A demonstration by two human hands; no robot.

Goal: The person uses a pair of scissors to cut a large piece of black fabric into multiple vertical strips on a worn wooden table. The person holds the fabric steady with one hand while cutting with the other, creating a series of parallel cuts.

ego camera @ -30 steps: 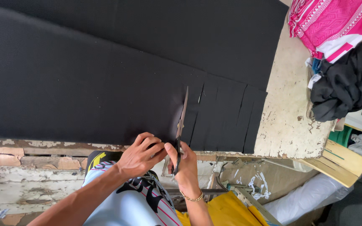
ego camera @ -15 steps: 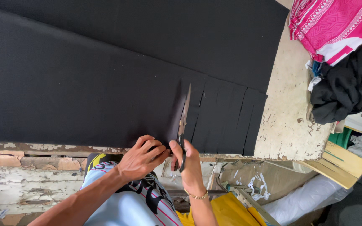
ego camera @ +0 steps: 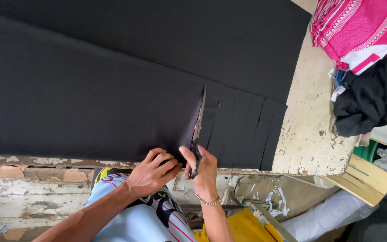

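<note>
A large black fabric sheet (ego camera: 90, 89) lies folded across a worn white table (ego camera: 307, 139). Its right end is cut into several parallel strips (ego camera: 247, 130). My right hand (ego camera: 204, 168) grips a pair of scissors (ego camera: 198, 130) by the handles at the near table edge, blades pointing away into a cut in the fabric. My left hand (ego camera: 153, 172) presses on the fabric's near edge just left of the cut, fingers curled over it.
A pink and white patterned cloth (ego camera: 359, 31) and a heap of black cloth (ego camera: 372, 96) lie at the right. Wooden slats (ego camera: 363, 177) jut out below the table's right corner. A yellow cloth (ego camera: 242, 226) lies below my arms.
The scissor blades have advanced farther into the fabric, lengthening the cut. Both hands have stayed at the near edge.
</note>
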